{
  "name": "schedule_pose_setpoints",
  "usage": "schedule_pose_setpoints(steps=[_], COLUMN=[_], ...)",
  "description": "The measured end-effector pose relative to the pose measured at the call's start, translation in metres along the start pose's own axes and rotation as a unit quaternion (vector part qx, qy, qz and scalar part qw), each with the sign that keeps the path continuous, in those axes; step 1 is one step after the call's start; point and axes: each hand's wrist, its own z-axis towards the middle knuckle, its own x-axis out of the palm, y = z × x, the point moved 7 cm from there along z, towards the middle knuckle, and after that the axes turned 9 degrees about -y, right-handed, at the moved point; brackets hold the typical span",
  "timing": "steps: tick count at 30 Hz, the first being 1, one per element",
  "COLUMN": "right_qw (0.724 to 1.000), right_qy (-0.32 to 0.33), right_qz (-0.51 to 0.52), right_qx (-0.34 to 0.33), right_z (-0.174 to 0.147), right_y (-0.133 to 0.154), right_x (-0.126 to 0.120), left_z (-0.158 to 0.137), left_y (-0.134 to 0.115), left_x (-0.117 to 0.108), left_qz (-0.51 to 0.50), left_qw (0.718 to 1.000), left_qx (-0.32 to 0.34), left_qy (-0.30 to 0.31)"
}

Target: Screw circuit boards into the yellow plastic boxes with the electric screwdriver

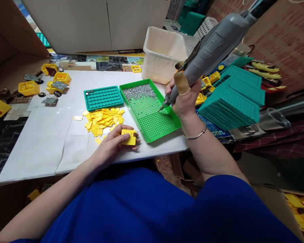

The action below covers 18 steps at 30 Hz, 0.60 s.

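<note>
Near the table's front edge, my left hand [114, 143] is closed around a yellow plastic housing [128, 137], thumb on its top face. My right hand [186, 99] grips a grey electric screwdriver [212, 47], tilted with its bit pointing down-left over the green perforated tray [152, 135]. Finger covers sit on some of the right fingers. Small silvery screws [139, 91] are heaped at the tray's far end. Left of the tray lies a pile of flat yellow plastic pieces [101, 121]. Behind that pile is a teal dimpled tray [103, 98] with a few small parts in one corner.
A white plastic bin [164, 50] stands behind the green tray. Stacked teal trays [233, 98] are on the right, beside more yellow parts [210, 81]. Yellow housings with wires and small wheels [57, 84] lie at the left back. A cardboard box wall [12, 30] rises at the far left.
</note>
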Motion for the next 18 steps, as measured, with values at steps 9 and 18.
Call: schedule_pose_setpoints(steps=[9, 18], right_qw=[0.957, 0.926], right_qy=[-0.047, 0.101], right_qz=[0.284, 0.344], right_qx=[0.026, 0.122], right_z=[-0.010, -0.066], right_y=[0.072, 0.107], right_x=[0.006, 0.046], left_z=[0.005, 0.004], left_y=[0.003, 0.003], left_x=[-0.003, -0.002], left_qz=[-0.015, -0.031], left_qw=[1.000, 0.999], left_qx=[-0.006, 0.008], left_qy=[-0.020, -0.021])
